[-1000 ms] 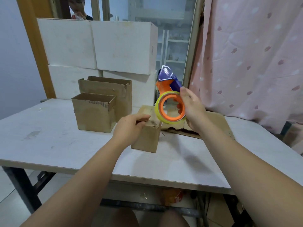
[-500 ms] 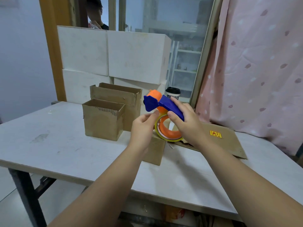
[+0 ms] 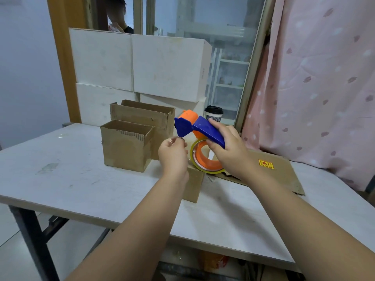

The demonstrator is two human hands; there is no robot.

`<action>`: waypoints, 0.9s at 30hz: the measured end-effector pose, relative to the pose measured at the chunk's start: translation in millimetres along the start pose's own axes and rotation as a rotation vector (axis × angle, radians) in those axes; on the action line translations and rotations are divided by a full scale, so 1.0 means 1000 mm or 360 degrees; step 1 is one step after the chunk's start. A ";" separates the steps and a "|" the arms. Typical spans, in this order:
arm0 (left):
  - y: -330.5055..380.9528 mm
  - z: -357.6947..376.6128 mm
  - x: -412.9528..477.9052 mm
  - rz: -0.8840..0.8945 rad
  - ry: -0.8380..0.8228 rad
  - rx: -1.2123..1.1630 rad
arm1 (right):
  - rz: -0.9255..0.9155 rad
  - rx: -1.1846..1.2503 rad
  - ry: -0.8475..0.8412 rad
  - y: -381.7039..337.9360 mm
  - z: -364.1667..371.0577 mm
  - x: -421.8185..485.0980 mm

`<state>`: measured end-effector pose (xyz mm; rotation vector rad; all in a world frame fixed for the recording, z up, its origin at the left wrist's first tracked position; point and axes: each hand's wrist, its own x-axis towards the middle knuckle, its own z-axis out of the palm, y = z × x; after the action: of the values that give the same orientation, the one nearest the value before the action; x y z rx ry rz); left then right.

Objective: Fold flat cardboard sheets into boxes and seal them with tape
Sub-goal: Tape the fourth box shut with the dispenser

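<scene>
Centre frame: gripping tape dispenser [image 3: 203, 128] with right hand [image 3: 228, 154], pinching tape end [image 3: 171, 141] with left hand [image 3: 172, 157]; could self-stick if slack.

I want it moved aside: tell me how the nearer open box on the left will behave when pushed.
The open box is probably light: thin corrugated card. It should slide rather than tip, standing flat on the table. With no top closed, its walls may flex if squeezed.
</scene>
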<state>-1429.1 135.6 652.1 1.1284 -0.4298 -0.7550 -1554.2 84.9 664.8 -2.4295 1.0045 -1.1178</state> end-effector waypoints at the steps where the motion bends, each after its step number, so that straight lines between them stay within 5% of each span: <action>1: 0.002 -0.003 0.001 -0.0018 -0.0001 -0.0028 | 0.0005 0.0005 0.0002 0.000 0.001 0.000; 14: 0.001 -0.019 0.007 0.0243 0.0062 0.0166 | -0.0001 -0.0031 -0.0056 -0.005 -0.003 -0.001; 27: 0.018 -0.027 0.014 0.0011 0.0069 0.0006 | -0.0043 -0.0123 -0.0084 -0.006 -0.004 -0.002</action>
<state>-1396.4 146.8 657.4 1.1440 -0.3986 -0.7228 -1555.0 90.6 669.7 -2.5262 1.0197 -1.0363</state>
